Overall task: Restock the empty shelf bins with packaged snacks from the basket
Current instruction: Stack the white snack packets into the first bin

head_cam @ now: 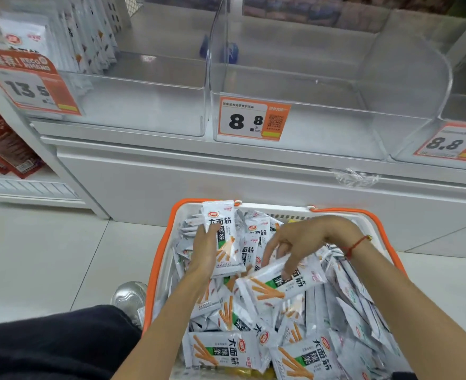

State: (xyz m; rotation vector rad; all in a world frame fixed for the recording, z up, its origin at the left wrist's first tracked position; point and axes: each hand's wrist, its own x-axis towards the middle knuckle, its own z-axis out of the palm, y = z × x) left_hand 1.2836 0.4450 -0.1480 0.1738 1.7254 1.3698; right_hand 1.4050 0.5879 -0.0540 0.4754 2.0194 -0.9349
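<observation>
Left grip (205,249) grasps white snack packet (223,237) upright over orange-rimmed white plastic basket (155,270); right grip (300,244) pinches another packet (278,281) inside basket.

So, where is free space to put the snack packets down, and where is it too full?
The clear middle bin behind the 8.8 price tag is bare. The left bin has bare floor right of its standing packets. The basket is crowded with packets around the left hand and right hand.
</observation>
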